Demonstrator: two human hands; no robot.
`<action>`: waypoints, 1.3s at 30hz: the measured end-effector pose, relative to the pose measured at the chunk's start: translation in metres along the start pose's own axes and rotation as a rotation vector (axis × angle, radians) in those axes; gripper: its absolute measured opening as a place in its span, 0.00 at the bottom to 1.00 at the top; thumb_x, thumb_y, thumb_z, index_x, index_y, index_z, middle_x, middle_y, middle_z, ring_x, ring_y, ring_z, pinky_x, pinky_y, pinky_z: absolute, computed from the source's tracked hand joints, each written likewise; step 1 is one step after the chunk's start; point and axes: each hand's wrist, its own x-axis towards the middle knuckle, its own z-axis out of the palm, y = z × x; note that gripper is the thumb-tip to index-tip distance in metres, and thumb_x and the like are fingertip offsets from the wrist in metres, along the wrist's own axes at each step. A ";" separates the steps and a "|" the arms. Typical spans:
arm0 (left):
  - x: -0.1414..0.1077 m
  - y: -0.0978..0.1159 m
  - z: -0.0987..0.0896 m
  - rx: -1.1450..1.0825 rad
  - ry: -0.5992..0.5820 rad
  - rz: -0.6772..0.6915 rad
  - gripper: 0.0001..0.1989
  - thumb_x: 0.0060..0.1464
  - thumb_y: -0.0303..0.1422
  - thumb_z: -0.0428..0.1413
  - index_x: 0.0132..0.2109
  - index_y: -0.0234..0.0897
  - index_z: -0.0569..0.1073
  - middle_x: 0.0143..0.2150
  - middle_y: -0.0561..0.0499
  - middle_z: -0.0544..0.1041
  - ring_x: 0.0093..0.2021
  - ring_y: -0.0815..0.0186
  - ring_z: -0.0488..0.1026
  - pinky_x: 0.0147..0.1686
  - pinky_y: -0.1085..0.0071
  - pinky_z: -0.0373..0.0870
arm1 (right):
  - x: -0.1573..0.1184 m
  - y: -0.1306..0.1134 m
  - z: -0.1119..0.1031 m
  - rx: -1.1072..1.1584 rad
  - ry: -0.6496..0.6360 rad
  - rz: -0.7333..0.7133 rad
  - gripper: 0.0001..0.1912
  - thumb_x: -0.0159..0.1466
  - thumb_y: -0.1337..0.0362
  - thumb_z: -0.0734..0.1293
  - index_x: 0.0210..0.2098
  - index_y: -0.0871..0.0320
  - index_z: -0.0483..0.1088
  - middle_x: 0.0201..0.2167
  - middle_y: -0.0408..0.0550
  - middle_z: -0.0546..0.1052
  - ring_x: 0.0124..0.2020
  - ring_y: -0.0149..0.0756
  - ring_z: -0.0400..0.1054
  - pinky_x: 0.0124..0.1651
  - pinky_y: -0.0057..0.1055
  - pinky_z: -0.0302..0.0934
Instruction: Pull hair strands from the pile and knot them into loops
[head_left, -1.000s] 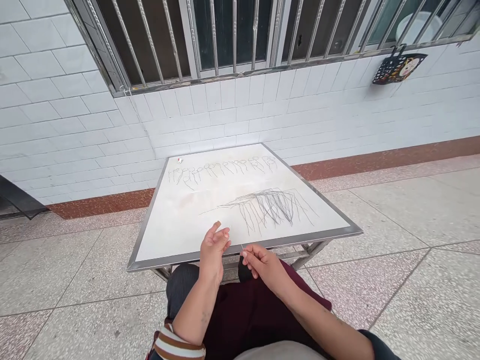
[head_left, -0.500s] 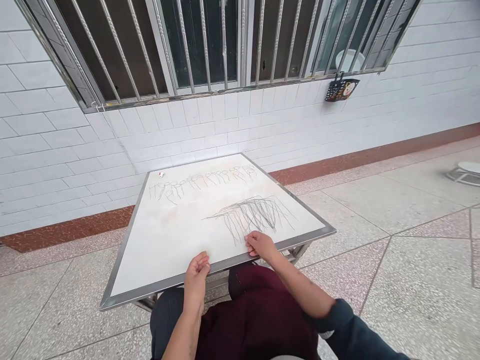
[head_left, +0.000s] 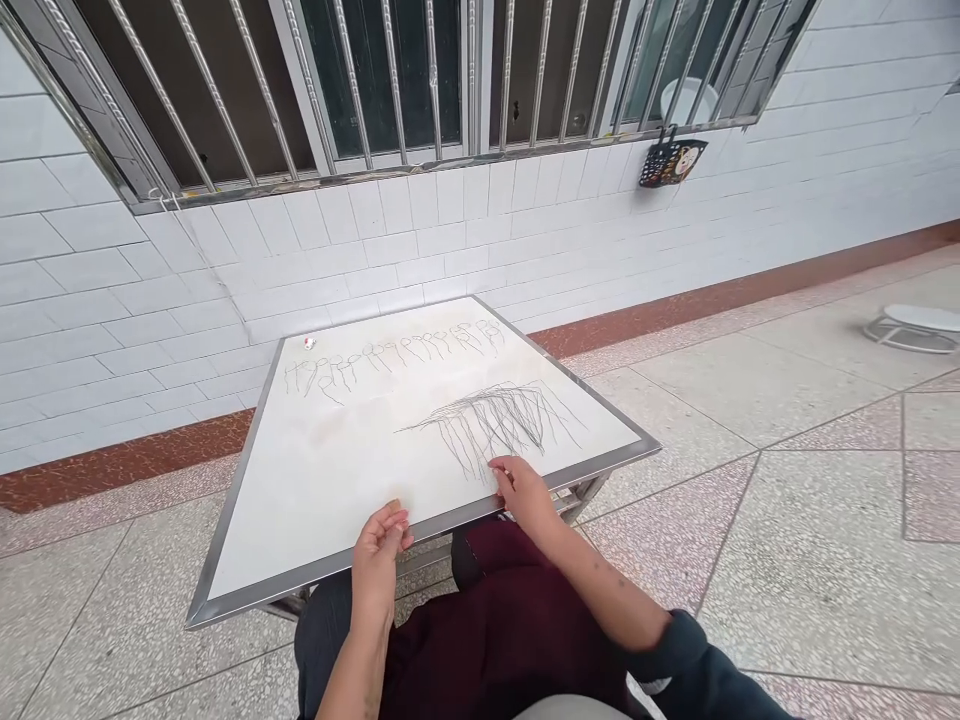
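A white table [head_left: 300, 480] with a grey metal edge stands in front of me. Dark thin strands [head_left: 517, 405] lie in a loose, fanned pile on its right half, and a row of small looped strands [head_left: 382, 352] runs along the back. My left hand [head_left: 381, 535] is at the front edge, thumb and fingers pinched together; whatever they hold is too small to name. At the near end of the pile, my right hand [head_left: 517, 488] has its thumb and forefinger closed by the strand ends; I cannot make out what is between them.
A small red and white item [head_left: 310, 343] lies at the table's back left corner. Behind is a white tiled wall [head_left: 337, 240] with a barred window. A patterned basket [head_left: 671, 162] hangs under the window. A round white stool [head_left: 919, 322] stands far right.
The whole view has shifted a little, so the table appears slightly lower left. My left hand is a bit farther from my right hand; both keep their pinched shape.
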 end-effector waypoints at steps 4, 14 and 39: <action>0.023 0.010 -0.032 0.200 0.122 0.104 0.25 0.53 0.44 0.53 0.54 0.35 0.70 0.48 0.41 0.77 0.47 0.57 0.74 0.43 0.62 0.73 | -0.023 -0.006 0.008 -0.094 0.006 -0.230 0.11 0.66 0.68 0.58 0.41 0.56 0.72 0.41 0.50 0.74 0.46 0.41 0.67 0.53 0.39 0.61; 0.074 0.014 -0.107 0.846 0.348 0.324 0.28 0.56 0.42 0.47 0.59 0.28 0.65 0.53 0.36 0.71 0.58 0.48 0.62 0.61 0.51 0.49 | 0.052 -0.037 0.039 -0.703 -0.185 -0.586 0.11 0.68 0.67 0.60 0.45 0.58 0.72 0.44 0.52 0.75 0.48 0.46 0.62 0.50 0.40 0.57; 0.071 0.008 -0.111 1.031 0.363 0.206 0.27 0.57 0.46 0.43 0.55 0.35 0.72 0.51 0.39 0.72 0.54 0.47 0.65 0.55 0.51 0.61 | 0.155 -0.014 -0.022 -0.679 -0.154 -0.347 0.14 0.68 0.70 0.57 0.40 0.58 0.75 0.41 0.52 0.77 0.46 0.44 0.63 0.49 0.37 0.56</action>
